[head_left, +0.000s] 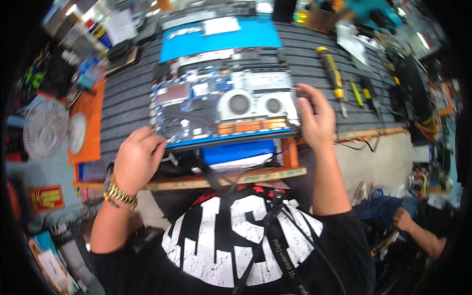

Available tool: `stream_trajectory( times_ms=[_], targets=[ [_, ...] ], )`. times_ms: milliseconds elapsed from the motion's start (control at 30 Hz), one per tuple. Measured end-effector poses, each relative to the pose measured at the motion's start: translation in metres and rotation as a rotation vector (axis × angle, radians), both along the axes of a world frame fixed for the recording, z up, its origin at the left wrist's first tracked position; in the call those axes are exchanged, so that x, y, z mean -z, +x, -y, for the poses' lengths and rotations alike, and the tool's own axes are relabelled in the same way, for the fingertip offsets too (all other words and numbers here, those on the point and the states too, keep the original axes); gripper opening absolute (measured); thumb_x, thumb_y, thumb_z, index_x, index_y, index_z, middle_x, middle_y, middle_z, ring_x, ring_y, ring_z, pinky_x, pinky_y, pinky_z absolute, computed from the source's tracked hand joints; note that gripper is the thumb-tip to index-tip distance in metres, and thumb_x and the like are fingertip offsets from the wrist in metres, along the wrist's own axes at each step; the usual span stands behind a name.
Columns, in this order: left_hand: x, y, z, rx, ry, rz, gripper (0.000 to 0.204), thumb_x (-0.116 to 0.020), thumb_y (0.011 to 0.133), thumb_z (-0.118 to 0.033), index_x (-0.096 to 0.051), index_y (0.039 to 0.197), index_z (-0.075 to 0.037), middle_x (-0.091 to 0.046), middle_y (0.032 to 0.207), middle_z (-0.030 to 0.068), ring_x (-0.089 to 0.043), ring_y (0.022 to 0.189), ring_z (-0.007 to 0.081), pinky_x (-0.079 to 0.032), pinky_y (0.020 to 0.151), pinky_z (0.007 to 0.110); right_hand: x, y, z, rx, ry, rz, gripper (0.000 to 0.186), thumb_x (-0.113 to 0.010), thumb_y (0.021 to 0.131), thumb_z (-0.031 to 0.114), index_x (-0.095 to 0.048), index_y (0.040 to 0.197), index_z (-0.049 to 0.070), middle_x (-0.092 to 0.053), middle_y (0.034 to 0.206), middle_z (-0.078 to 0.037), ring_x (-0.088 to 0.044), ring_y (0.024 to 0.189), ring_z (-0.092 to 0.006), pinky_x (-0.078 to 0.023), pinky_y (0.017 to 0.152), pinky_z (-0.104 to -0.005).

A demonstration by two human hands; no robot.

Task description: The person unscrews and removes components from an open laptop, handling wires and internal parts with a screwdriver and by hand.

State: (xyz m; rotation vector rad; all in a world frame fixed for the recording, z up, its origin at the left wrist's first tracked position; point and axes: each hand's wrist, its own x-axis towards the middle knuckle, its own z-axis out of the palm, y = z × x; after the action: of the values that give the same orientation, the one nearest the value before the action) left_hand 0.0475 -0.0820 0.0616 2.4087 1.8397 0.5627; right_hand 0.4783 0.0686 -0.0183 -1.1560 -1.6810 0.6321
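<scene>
An opened laptop chassis (194, 108) lies at the middle front of the bench, its circuit board bare, with a silver cooling assembly (255, 103) and copper-coloured strips along the front right. My left hand (140, 155) pinches its front left corner. My right hand (317, 118) is curled around the right edge, thumb against the side. Behind the chassis, a blue mat (221, 42) carries small pale parts. To the right lie a yellow-black screwdriver (330, 73), a green slim tool (356, 91) and another dark-handled tool (368, 93).
The ridged grey bench mat (123, 103) has a wooden front edge. At left stand a white fan (45, 130) and assorted clutter. A blue bin (238, 155) sits under the front. Dark equipment and cables (415, 98) crowd the right. Another person's hand (403, 219) shows at lower right.
</scene>
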Motion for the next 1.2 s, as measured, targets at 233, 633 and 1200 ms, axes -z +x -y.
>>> stream_trajectory(
  times_ms=[233,633,1200],
  targets=[
    [-0.011,0.03,-0.023,-0.08,-0.1,0.012,0.006,-0.084,0.089,-0.002,-0.081,0.087,0.002,-0.072,0.084,0.0188,-0.074,0.075,0.0406,-0.06,0.071,0.05,-0.015,0.021,-0.003,0.031,0.077,0.094,0.037,-0.083,0.105,0.021,-0.077,0.134,-0.002,-0.078,0.124,-0.018,-0.074,0.108,-0.0316,-0.06,0.096,-0.0412],
    [-0.019,0.037,-0.026,-0.084,-0.147,0.017,0.013,-0.084,0.088,-0.005,-0.078,0.079,0.002,-0.074,0.079,0.02,-0.074,0.077,0.041,-0.059,0.073,0.051,-0.062,0.092,-0.051,0.223,0.008,-0.17,0.044,-0.084,0.105,0.026,-0.075,0.139,0.0,-0.082,0.116,-0.013,-0.075,0.092,-0.0191,-0.061,0.088,-0.0351],
    [-0.043,-0.013,-0.094,-0.46,-0.24,0.437,0.059,-0.077,0.112,-0.044,-0.064,0.146,0.003,-0.068,0.07,0.008,-0.066,0.053,0.0196,-0.051,0.053,0.039,-0.096,0.149,-0.117,0.485,-0.069,0.626,0.024,-0.07,0.101,0.017,-0.079,0.115,-0.001,-0.082,0.119,-0.027,-0.079,0.113,-0.0472,-0.063,0.099,-0.0551]
  ],
)
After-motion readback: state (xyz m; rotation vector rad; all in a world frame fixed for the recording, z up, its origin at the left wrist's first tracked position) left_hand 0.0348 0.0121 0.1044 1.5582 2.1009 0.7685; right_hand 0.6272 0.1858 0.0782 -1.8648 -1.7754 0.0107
